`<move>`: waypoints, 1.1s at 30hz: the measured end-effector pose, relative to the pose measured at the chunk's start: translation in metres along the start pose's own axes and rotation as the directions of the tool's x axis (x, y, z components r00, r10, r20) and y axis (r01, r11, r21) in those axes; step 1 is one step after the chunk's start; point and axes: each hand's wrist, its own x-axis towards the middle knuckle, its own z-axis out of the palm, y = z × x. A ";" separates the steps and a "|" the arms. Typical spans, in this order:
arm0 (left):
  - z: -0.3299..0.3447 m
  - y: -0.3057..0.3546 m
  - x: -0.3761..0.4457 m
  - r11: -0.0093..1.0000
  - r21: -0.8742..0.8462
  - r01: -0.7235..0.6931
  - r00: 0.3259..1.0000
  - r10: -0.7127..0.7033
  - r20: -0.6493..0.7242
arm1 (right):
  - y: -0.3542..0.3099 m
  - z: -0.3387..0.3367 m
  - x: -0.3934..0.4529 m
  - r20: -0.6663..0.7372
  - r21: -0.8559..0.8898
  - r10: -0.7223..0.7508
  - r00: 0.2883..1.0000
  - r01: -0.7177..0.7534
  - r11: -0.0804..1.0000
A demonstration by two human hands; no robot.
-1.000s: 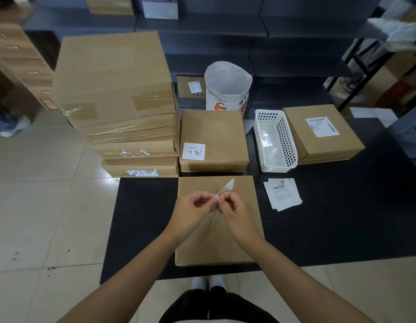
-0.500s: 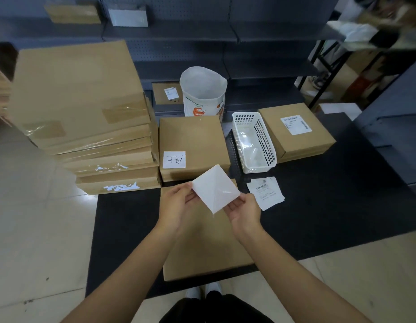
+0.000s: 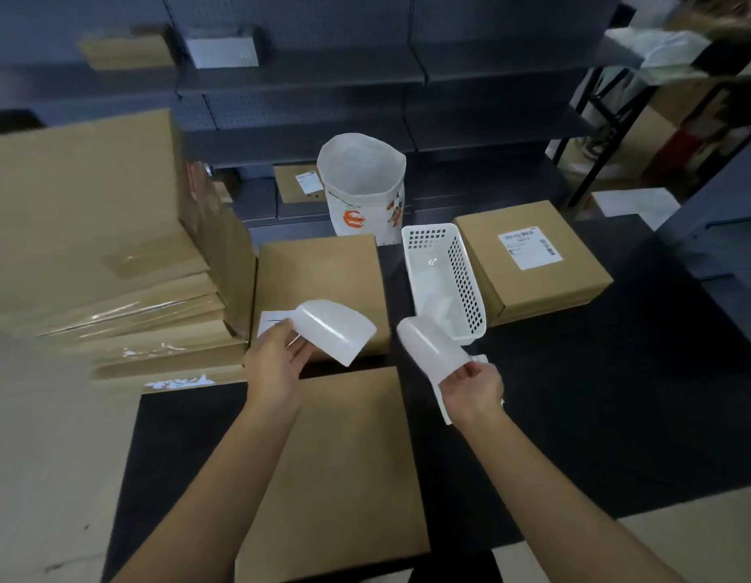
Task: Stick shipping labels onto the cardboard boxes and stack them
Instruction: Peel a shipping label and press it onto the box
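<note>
Far left I see a stack of boxes (image 3: 113,263), flat cardboard ones piled several high, clear tape on the top lid and torn white scraps on the lower edges. It stands at the left end of the black desk (image 3: 617,414).

Just right of the stack lies a closed box (image 3: 319,279) with a small white slip (image 3: 272,324) on its near left corner, partly hidden by the left hand.

The left hand (image 3: 274,363) is raised over the gap between that box and the near one. Its thumb and fingers pinch the edge of a curled white sheet (image 3: 333,328); whether this is the label or its backing I cannot tell.

Under both forearms lies the near box (image 3: 340,477), plain brown lid, nothing stuck on it.

Behind, at the desk's far edge, stands a white paper bag (image 3: 361,187), mouth open, orange print on its side.

The right hand (image 3: 470,385) is well apart from the left, fingers curled round a second curled sheet (image 3: 432,347), translucent white. Loose papers (image 3: 481,359) lie on the desk beneath it.

A white plastic basket (image 3: 466,279) sits just behind the right hand. Beside it, at right, a box (image 3: 533,263) carries a printed shipping label (image 3: 529,250) on its lid.

Dark shelving (image 3: 302,77) fills the background.
</note>
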 end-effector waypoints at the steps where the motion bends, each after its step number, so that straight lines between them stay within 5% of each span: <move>1: 0.012 -0.002 0.003 1.000 -0.018 -0.003 0.999 0.002 -0.044 | -0.013 0.006 0.011 -0.009 -0.015 -0.038 0.999 0.038 0.999; 5: 0.062 -0.025 0.007 1.000 -0.016 -0.026 0.988 0.023 -0.155 | -0.058 0.034 0.058 0.106 -0.368 -0.275 0.955 0.295 0.882; 8: 0.094 -0.045 0.005 0.998 0.043 -0.036 0.981 0.043 -0.189 | -0.078 0.041 0.089 0.392 -0.719 -0.469 0.791 0.582 0.380; 10: 0.110 -0.057 0.002 0.999 0.040 -0.032 0.974 0.040 -0.224 | -0.082 0.041 0.110 0.610 -0.751 -0.362 0.705 0.660 0.022; 13: 0.125 -0.074 -0.005 0.999 0.031 -0.021 0.963 0.028 -0.267 | -0.077 0.039 0.141 0.651 -0.747 -0.109 0.751 0.610 -0.265; 19: 0.132 -0.087 -0.010 0.998 0.061 -0.015 0.945 0.034 -0.325 | -0.063 0.027 0.165 0.608 -0.632 0.170 0.775 0.603 -0.487; 23: 0.133 -0.092 -0.010 0.997 0.078 -0.006 0.956 0.029 -0.293 | -0.067 0.026 0.165 0.663 -0.557 0.067 0.746 0.551 -0.622; 27: 0.135 -0.094 -0.011 0.993 0.115 -0.017 0.954 0.051 -0.297 | -0.075 0.030 0.153 0.743 -0.562 -0.083 0.664 0.553 -0.616; 33: 0.129 -0.087 -0.021 0.989 0.135 -0.054 0.959 0.089 -0.269 | -0.086 0.035 0.135 0.665 -0.636 -0.166 0.728 0.436 -0.637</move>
